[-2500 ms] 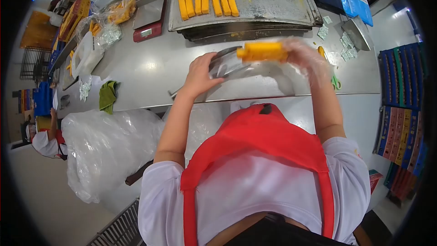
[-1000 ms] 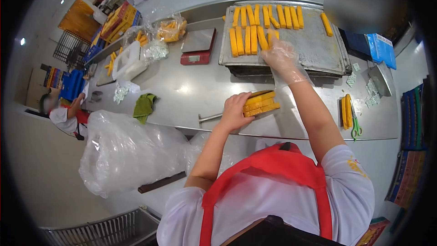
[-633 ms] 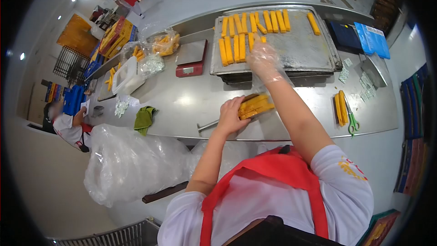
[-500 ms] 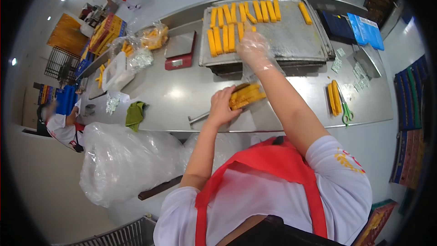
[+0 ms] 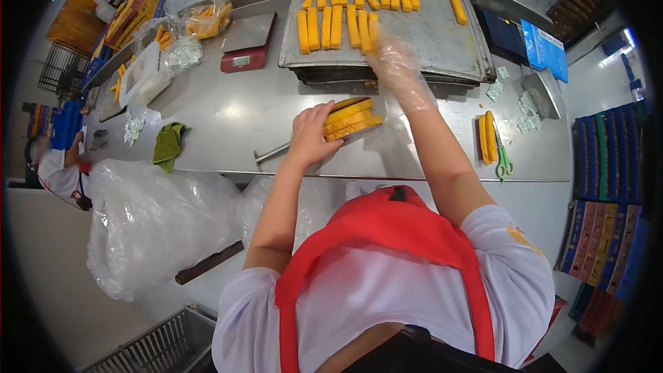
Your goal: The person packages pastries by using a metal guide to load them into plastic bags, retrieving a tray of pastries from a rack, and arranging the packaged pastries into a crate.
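Note:
My left hand (image 5: 311,138), bare, is closed around a small stack of yellow sticks (image 5: 347,119) that look like cake or bread. A flat metal edge shows under the stack, and a metal handle (image 5: 273,152) sticks out to the left of the hand. My right hand (image 5: 397,69), in a clear plastic glove, is over the front of a metal tray (image 5: 435,34). Its fingertips reach the end of a yellow stick (image 5: 373,31) in the front row, but motion smears the fingers. Several more sticks stand in two rows there, with one apart at the right.
A red scale (image 5: 248,45) stands left of the tray. A green cloth (image 5: 168,145) lies near the table edge. At right are two yellow sticks (image 5: 486,138), green scissors (image 5: 505,166) and small packets (image 5: 528,114). Plastic bags (image 5: 159,221) hang below.
The view has shifted, so the table sits higher and further left. The front row on the tray now shows another stick near my right hand. The stack in my left hand shows more plainly.

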{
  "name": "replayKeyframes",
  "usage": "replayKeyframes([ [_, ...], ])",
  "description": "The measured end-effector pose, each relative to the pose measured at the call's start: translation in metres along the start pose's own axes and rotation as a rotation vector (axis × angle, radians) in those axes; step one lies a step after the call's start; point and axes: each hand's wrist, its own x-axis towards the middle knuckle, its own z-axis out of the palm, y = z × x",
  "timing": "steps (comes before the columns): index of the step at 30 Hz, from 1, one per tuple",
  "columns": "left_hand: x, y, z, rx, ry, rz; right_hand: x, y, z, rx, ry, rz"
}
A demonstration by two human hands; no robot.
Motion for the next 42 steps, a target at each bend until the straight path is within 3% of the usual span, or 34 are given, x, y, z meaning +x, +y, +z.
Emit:
replayKeyframes([
  [3,0.001,0.001,-0.003,0.012,-0.017,-0.012,0.006,-0.012,-0.001,-0.115,-0.111,0.025],
  [5,-0.001,0.002,-0.003,-0.007,-0.005,-0.003,0.005,-0.017,0.004,0.0,-0.124,0.197],
  [11,-0.002,-0.001,0.001,0.006,0.053,0.021,0.006,-0.023,0.007,-0.091,0.031,0.087],
  [19,-0.003,0.001,0.001,0.018,0.044,0.001,-0.002,-0.039,-0.006,-0.182,0.016,-0.015],
  [22,-0.003,-0.002,0.002,0.019,0.055,0.002,-0.003,-0.008,-0.02,-0.195,0.084,-0.053],
  [25,-0.003,-0.003,0.001,0.018,0.068,0.011,0.003,0.021,-0.041,-0.01,0.002,0.106],
  [27,-0.003,-0.002,0.001,0.019,0.064,0.028,0.008,0.023,-0.056,-0.216,-0.113,0.247],
  [28,-0.003,-0.002,0.001,0.018,0.053,0.007,0.01,0.022,-0.051,-0.217,-0.111,0.248],
  [30,-0.003,-0.001,0.001,0.017,0.021,0.0,0.007,0.014,-0.029,-0.046,-0.064,0.037],
  [32,-0.003,0.002,0.0,0.001,0.023,-0.021,0.001,-0.032,-0.025,0.057,-0.219,0.102],
  [34,-0.003,-0.001,0.002,0.016,0.025,0.007,0.002,-0.027,0.014,0.026,0.051,-0.144],
  [37,-0.003,0.001,0.002,0.031,0.04,0.015,0.017,-0.03,0.014,0.045,-0.053,0.079],
  [41,-0.004,-0.002,0.006,0.032,0.078,0.001,0.017,-0.01,-0.002,0.021,0.001,0.114],
  [42,-0.004,-0.001,0.005,0.029,0.081,-0.003,0.016,0.001,-0.011,0.177,0.054,0.102],
])
